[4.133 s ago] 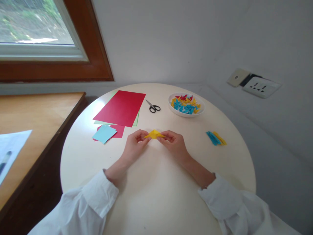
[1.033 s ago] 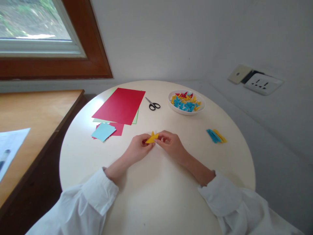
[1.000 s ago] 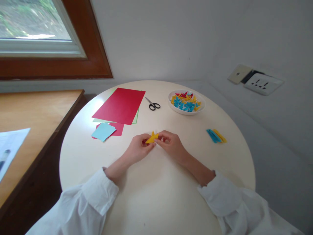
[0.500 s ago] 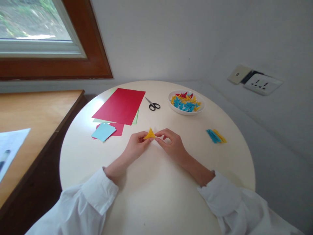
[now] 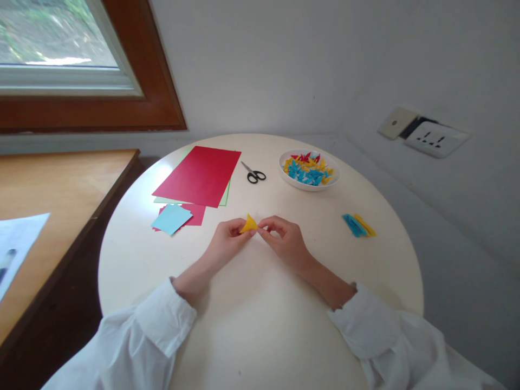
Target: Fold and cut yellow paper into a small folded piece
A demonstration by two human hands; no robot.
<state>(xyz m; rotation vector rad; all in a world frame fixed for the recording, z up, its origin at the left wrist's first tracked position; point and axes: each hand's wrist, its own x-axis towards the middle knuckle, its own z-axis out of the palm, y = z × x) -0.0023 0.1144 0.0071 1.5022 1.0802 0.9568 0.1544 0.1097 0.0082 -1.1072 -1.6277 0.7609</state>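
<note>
A small folded piece of yellow paper (image 5: 249, 223), an origami crane by its pointed shape, is held up over the middle of the round white table. My left hand (image 5: 230, 237) pinches its lower left side between thumb and fingers. At its right tip, the thumb and forefinger of my right hand (image 5: 285, 235) are closed on the paper. The fingertips hide part of its lower edge. Behind the hands lie scissors (image 5: 255, 176) with black handles, and a white bowl (image 5: 311, 188) of folded cranes in blue, yellow and red.
Large red paper (image 5: 199, 176) over green sheets lies at the back left, with small light blue squares (image 5: 171, 219) in front of it. Folded blue strips (image 5: 354, 225) and yellow strips (image 5: 364, 225) rest at the right. A wooden desk (image 5: 69, 184) stands left.
The yellow origami crane has turned slightly between my fingers, its left point now less spread. Both hands stay in almost the same place.
</note>
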